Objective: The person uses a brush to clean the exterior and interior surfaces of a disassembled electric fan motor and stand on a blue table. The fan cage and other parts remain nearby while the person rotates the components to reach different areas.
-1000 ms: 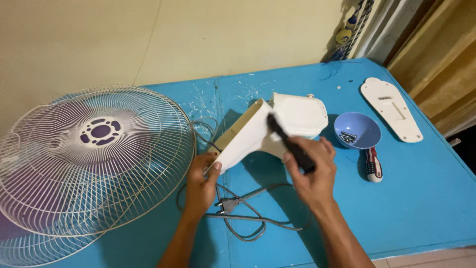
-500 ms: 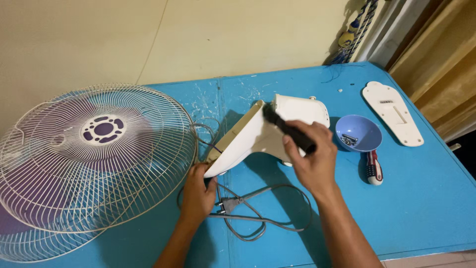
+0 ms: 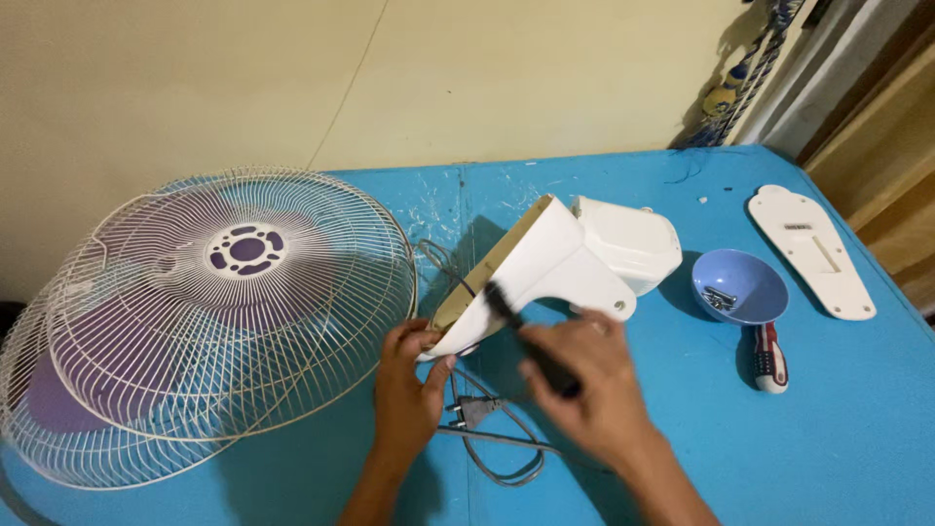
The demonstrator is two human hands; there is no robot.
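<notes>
A white fan body (image 3: pixel 565 263) lies tilted on the blue table (image 3: pixel 838 429). My left hand (image 3: pixel 409 385) grips its lower end near the open underside. A black brush (image 3: pixel 521 331) sits in my right hand (image 3: pixel 584 380), its bristle end resting against the lower part of the white housing. The grey power cord and plug (image 3: pixel 477 411) lie between my hands.
A white wire fan grille (image 3: pixel 195 312) over purple blades fills the left side. To the right are a blue bowl (image 3: pixel 740 287) holding screws, a red-and-white screwdriver (image 3: pixel 769 358) and a white cover plate (image 3: pixel 813 251). A beige wall stands behind.
My right hand has drawn the brush down from the upper housing towards the lower end near my left hand. The camera view has shifted left.
</notes>
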